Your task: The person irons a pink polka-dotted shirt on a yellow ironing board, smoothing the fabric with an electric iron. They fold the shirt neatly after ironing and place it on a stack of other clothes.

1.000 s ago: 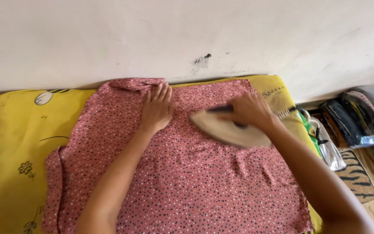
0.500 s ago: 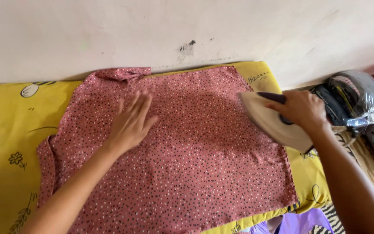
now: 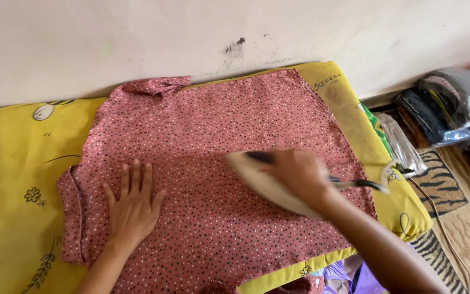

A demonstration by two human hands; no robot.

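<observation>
From the head camera, a pink dotted garment (image 3: 213, 163) lies spread flat over a yellow cushion (image 3: 12, 185) that is pushed against a pale wall (image 3: 137, 38). The garment covers most of the cushion, reaching its far edge and its near edge; the cushion's left end and right corner stay bare.

The left hand (image 3: 131, 209) rests palm down on the garment near its left edge, fingers open and spread, holding nothing.

The right hand (image 3: 300, 174) is closed around the dark handle of an iron (image 3: 262, 179), whose pale, blurred body sits on the garment right of the middle, pointing left. A dark cord (image 3: 441, 218) runs off the cushion's right corner onto a patterned rug (image 3: 463, 223).

Folded clothes in clear bags (image 3: 447, 106) lie on the floor beyond the cushion's right end, by the wall.
</observation>
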